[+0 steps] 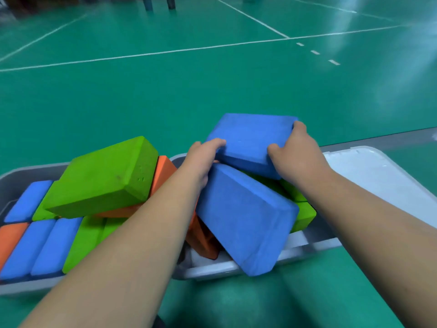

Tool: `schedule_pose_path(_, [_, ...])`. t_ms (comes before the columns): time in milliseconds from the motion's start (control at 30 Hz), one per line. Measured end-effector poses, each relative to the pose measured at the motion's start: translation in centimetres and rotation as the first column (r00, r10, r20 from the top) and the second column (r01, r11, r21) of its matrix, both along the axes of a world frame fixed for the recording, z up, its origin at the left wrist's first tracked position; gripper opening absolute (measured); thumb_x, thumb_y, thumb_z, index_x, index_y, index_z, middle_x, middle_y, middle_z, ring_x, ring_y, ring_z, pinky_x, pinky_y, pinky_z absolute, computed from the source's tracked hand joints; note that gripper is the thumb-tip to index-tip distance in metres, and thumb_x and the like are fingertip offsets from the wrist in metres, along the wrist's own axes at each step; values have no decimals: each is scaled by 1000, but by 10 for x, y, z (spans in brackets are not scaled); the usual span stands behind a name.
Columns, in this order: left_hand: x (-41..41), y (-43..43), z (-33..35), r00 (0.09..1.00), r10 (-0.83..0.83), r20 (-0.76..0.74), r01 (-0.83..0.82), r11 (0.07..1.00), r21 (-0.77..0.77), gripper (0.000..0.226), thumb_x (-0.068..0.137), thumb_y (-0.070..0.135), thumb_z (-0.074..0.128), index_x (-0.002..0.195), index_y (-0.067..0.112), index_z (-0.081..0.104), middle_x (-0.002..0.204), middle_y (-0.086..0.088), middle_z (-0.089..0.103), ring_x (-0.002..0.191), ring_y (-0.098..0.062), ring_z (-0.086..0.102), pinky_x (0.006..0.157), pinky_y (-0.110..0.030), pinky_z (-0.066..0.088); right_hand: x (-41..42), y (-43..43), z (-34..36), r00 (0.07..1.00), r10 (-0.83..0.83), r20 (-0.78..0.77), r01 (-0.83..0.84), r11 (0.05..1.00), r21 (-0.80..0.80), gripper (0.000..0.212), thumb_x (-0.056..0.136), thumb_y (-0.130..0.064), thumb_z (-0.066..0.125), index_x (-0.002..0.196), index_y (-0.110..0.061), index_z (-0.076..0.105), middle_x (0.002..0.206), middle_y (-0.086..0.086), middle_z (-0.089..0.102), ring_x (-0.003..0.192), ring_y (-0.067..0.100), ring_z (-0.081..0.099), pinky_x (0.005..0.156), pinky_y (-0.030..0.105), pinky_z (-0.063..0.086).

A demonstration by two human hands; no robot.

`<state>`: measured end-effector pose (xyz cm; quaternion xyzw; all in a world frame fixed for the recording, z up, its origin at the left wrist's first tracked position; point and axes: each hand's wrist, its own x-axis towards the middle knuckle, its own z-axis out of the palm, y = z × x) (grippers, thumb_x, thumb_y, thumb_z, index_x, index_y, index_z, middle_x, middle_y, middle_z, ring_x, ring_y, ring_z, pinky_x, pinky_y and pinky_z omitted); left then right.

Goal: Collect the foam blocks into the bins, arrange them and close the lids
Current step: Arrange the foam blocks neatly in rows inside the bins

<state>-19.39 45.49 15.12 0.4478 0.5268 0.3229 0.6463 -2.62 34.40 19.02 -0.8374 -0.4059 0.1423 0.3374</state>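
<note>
Green sports flooring [165, 91] marked with white court lines [165, 52] fills the background; two dark objects [158, 3] at the far top edge are too blurred for us to identify. At far left we record the grey left bin [14, 176], its left end cut off by the frame. Inside it, blue blocks [42, 247] stand in neat rows beside a green block in the same row [82, 242], with an orange end block [9, 237] only partly in view. A large green block [104, 178] lies tilted on top of these rows, leaning on an orange block [163, 171] which it largely hides. The left forearm crosses the junction of the two bins and conceals what lies there. We note the left hand [201, 157] clasping the left edge of the held blue block [248, 138], fingers curled over it. That block is raised above the far side of the right bin [307, 247], tilted. Just below it a second blue block [243, 216] rests aslant, its lower corner overhanging the near rim. A dark orange block [203, 242] and green blocks [305, 214] sit beneath, mostly covered. The right hand [295, 152] grasps the right end of the held block, thumb on the top face, fingers wrapped round the far corner. A pale lid [378, 176] lies to the right of this bin; we cannot tell whether it is joined to it.
</note>
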Motion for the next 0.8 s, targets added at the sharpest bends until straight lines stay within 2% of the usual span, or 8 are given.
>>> schedule_pose_path(100, [2, -2, 25, 992, 120, -43, -109, 973, 204, 48, 73, 29, 73, 116, 15, 57, 115, -11, 70, 90, -28, 74, 72, -47, 65, -1, 1, 6, 999, -22, -40, 27, 990, 142, 74, 91, -28, 57, 156, -8, 27, 144, 15, 55, 126, 33, 55, 95, 34, 44])
schedule_pose_path(133, [0, -2, 37, 985, 156, -71, -130, 949, 287, 45, 74, 29, 71, 114, 17, 57, 115, -8, 68, 91, -25, 73, 69, -41, 63, -2, 2, 9, 997, -40, -59, 50, 981, 187, 71, 91, -29, 58, 154, -9, 30, 142, 12, 57, 125, 31, 57, 91, 31, 43])
schedule_pose_path(233, [-20, 3, 63, 960, 237, -150, -142, 873, 467, 47, 73, 36, 68, 116, 21, 58, 120, -6, 64, 105, -27, 68, 92, -45, 57, -9, 9, 21, 987, -75, -140, 115, 945, 305, 55, 90, -33, 60, 139, -13, 45, 124, -1, 61, 118, 23, 59, 78, 22, 33])
schedule_pose_path(367, [-67, 14, 85, 905, 373, -206, -195, 792, 578, 62, 72, 42, 67, 129, 18, 58, 125, -6, 62, 113, -27, 64, 101, -49, 53, -46, 21, 31, 983, 20, -180, 56, 912, 406, 45, 90, -34, 59, 131, -18, 54, 124, -8, 63, 117, 16, 59, 83, 21, 34])
schedule_pose_path(533, [-147, 23, 94, 841, 494, -220, -290, 755, 588, 56, 71, 50, 62, 117, 19, 69, 123, -10, 66, 111, -31, 64, 101, -48, 53, -106, 34, 38, 963, 213, -167, -112, 876, 470, 54, 94, -40, 61, 145, -23, 52, 142, -6, 60, 123, 17, 59, 109, 34, 43])
schedule_pose_path(600, [-182, 21, 97, 826, 529, -194, -328, 732, 597, 46, 73, 50, 60, 104, 18, 70, 105, 2, 67, 94, -28, 61, 87, -44, 50, -128, 37, 41, 941, 298, -161, -186, 851, 491, 56, 95, -37, 62, 149, -23, 51, 143, -4, 59, 121, 18, 60, 109, 36, 44])
schedule_pose_path(667, [-211, 20, 98, 806, 566, -173, -367, 708, 604, 29, 73, 47, 58, 76, 18, 56, 76, 5, 44, 73, -19, 38, 69, -41, 34, -148, 39, 41, 912, 378, -158, -247, 815, 524, 56, 95, -35, 63, 148, -23, 51, 141, -4, 59, 117, 14, 62, 105, 29, 46])
schedule_pose_path(800, [-262, 15, 97, 751, 640, -162, -452, 678, 580, 28, 72, 44, 55, 64, 25, 36, 70, 6, 27, 65, -13, 24, 63, -38, 22, -188, 44, 34, 863, 486, -141, -347, 771, 534, 53, 96, -36, 65, 144, -18, 55, 137, -2, 60, 108, 10, 62, 80, -1, 39])
